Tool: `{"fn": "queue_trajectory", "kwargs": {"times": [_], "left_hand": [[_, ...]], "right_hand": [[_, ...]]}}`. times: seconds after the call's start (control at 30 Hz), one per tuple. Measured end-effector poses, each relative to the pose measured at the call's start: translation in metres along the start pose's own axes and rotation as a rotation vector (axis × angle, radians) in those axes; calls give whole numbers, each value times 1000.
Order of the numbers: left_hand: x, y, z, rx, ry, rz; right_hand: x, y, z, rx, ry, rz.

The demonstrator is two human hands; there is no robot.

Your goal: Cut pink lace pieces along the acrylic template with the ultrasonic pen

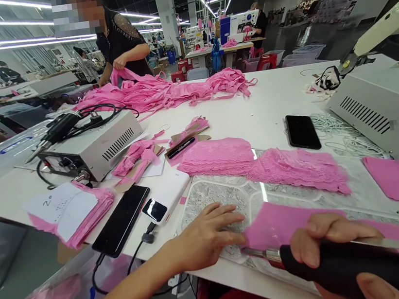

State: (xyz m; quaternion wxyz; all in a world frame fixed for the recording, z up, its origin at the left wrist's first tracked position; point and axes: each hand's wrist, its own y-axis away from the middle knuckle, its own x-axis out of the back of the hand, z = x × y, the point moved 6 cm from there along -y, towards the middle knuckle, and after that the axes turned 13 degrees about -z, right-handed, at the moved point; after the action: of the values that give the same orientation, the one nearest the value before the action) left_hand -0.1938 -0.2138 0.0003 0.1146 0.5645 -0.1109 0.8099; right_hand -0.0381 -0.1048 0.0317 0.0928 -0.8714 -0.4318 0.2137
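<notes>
My left hand (214,236) lies with fingers spread on the grey patterned mat (212,192). Its thumb touches the left end of a flat pink fabric piece (285,219), and nothing is gripped in it. In my right hand (328,235) is a thick black-handled tool (376,263) with a metal tip. The tip points left and rests at the fabric's near left edge, close to my left thumb. Part of the fabric is hidden behind my right hand. Beyond both hands lie a stack of scalloped pink pieces (218,156) and a looser pink lace pile (301,169).
Left are a grey vented box (99,145) with another handpiece on top, a phone (122,221), a white power bank (170,192) and a paper-topped pink bundle (71,213). Another phone (302,132) and box (380,101) sit right. A person (122,47) handles pink fabric across the table.
</notes>
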Motion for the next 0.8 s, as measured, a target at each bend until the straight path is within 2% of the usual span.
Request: {"fn": "queue_trajectory", "kwargs": {"times": [0.17, 0.33, 0.57, 0.8], "left_hand": [[-4, 0, -1, 6, -31, -9], [-5, 1, -1, -8, -56, 1], [-6, 2, 2, -12, -98, 2], [-6, 3, 4, -22, -116, 25]], "right_hand": [[9, 2, -1, 122, 47, 2], [17, -1, 2, 122, 71, 4], [7, 0, -2, 101, 104, -57], [10, 1, -2, 131, 94, -63]]}}
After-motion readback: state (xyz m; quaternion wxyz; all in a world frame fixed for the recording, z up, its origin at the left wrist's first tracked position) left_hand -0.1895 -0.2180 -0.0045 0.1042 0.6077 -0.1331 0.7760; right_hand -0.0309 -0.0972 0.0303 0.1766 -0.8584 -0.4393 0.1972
